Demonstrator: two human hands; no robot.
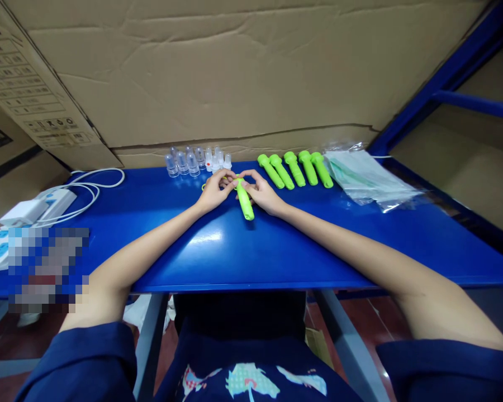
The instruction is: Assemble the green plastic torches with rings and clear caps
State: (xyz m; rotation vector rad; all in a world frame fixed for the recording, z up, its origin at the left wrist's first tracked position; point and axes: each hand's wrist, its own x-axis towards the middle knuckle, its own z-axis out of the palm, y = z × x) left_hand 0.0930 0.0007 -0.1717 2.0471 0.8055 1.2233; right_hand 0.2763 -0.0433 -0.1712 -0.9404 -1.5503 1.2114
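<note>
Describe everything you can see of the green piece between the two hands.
The green piece is a bright lime, plastic-looking cylinder with a rounded near end. It lies on the blue table, slanting toward the person. The left hand and right hand pinch its far end, hiding that part.

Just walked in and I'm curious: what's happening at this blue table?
A seated person grips one bright green plastic handle-shaped piece with both hands, the left hand and right hand meeting at its far end, over the blue table. Five more green plastic pieces lie in a row behind, near small clear plastic cups and clear plastic bags.
</note>
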